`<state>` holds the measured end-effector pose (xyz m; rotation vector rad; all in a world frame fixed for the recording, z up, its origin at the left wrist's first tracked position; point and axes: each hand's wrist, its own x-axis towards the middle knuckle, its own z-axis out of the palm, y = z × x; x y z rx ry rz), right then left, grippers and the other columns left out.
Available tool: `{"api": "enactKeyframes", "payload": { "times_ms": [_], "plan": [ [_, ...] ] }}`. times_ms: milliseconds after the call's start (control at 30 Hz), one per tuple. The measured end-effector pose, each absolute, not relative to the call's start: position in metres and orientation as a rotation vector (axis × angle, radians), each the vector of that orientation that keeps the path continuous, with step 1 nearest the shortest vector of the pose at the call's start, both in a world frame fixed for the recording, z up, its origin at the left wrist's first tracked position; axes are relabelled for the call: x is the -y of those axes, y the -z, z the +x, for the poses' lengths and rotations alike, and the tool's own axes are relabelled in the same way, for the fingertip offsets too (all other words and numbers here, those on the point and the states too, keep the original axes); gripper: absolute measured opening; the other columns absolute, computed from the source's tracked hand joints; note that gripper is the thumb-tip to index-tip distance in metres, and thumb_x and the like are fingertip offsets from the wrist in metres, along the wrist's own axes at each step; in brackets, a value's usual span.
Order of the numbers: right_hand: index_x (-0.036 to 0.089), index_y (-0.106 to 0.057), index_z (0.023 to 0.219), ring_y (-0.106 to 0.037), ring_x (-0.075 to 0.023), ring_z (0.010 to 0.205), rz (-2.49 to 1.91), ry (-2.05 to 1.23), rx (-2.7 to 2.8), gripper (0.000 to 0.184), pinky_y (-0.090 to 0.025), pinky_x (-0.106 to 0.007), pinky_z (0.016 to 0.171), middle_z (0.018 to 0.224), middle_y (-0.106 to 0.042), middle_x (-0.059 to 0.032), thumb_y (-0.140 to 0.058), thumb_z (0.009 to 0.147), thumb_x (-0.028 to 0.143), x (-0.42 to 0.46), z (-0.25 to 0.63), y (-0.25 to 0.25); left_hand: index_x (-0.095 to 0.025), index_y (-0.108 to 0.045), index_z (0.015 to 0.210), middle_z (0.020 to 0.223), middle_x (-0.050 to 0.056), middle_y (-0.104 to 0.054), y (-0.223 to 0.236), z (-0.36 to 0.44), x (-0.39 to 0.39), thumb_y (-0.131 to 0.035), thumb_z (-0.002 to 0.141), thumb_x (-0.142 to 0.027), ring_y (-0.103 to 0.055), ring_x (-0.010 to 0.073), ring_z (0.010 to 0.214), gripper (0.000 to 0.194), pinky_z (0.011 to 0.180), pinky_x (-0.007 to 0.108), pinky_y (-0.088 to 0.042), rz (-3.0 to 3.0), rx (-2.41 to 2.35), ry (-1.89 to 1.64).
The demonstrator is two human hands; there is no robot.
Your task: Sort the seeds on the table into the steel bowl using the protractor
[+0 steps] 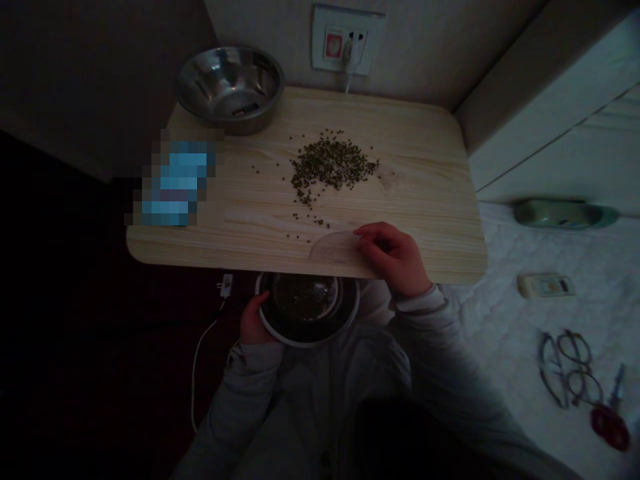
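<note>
My left hand (254,321) grips the left side of a round bowl (307,341) with a pale rim, held below the table's front edge. A smaller round shape with dark contents shows inside that bowl; dim light hides the details. Between the thumb and fingers of my right hand (395,257) is a thin, see-through disc (333,247), perhaps a plastic lid, close to the table's front edge. Beyond it, a loose pile of small dark green beans (330,163) is spread on the wooden table (430,193), with several strays towards me.
A steel bowl (273,110) stands at the back left, behind a blurred, lit screen (183,177). A plug sits in the wall socket (349,41). On the white bedding at right lie a remote (546,286), a green case (565,214), glasses (553,370) and red-handled scissors (610,427).
</note>
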<state>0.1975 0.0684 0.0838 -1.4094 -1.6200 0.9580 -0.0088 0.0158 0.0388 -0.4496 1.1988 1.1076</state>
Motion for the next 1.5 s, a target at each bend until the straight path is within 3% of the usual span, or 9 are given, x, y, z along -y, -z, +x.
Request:
{"api": "enactKeyframes", "payload": {
  "times_ms": [233, 733, 933, 1500],
  "plan": [
    [0.019, -0.055, 0.088, -0.045, -0.0086, 0.057, -1.436, -0.908, 1.594, 0.018, -0.036, -0.022, 0.054, 0.063, -0.050, 0.0022, -0.048, 0.072, 0.023, -0.0684, 0.1952, -0.0835, -0.011, -0.065, 0.054, 0.052, 0.007, -0.065, -0.0375, -0.0100, -0.0160, -0.040, 0.069, -0.015, -0.062, 0.0209, 0.065, 0.030, 0.071, 0.030, -0.046, -0.431, -1.190, -1.094],
    [0.020, -0.053, 0.094, -0.050, -0.0105, 0.063, -1.486, -0.812, 1.639, 0.023, -0.039, -0.024, 0.058, 0.071, -0.054, -0.0003, -0.045, 0.074, 0.027, -0.0710, 0.1927, -0.0821, -0.015, -0.064, 0.055, 0.053, 0.005, -0.066, -0.0433, -0.0067, -0.0167, -0.040, 0.069, -0.017, -0.061, 0.0203, 0.071, 0.028, 0.071, 0.031, -0.047, -0.401, -1.189, -1.101],
    [0.019, -0.054, 0.093, -0.049, -0.0101, 0.062, -1.483, -0.809, 1.688, 0.023, -0.039, -0.023, 0.057, 0.070, -0.054, -0.0002, -0.045, 0.074, 0.027, -0.0702, 0.1920, -0.0842, -0.013, -0.065, 0.058, 0.055, 0.007, -0.066, -0.0370, -0.0083, -0.0146, -0.042, 0.067, -0.015, -0.060, 0.0228, 0.078, 0.025, 0.074, 0.032, -0.045, -0.407, -1.168, -1.113],
    [0.020, -0.055, 0.093, -0.052, -0.0114, 0.067, -1.458, -0.854, 1.795, 0.022, -0.040, -0.025, 0.061, 0.075, -0.058, -0.0009, -0.045, 0.074, 0.027, -0.0699, 0.1916, -0.0863, -0.012, -0.065, 0.058, 0.055, 0.007, -0.066, -0.0428, -0.0071, -0.0176, -0.041, 0.069, -0.015, -0.061, 0.0216, 0.074, 0.027, 0.072, 0.031, -0.046, -0.444, -1.217, -1.105]
  ]
}}
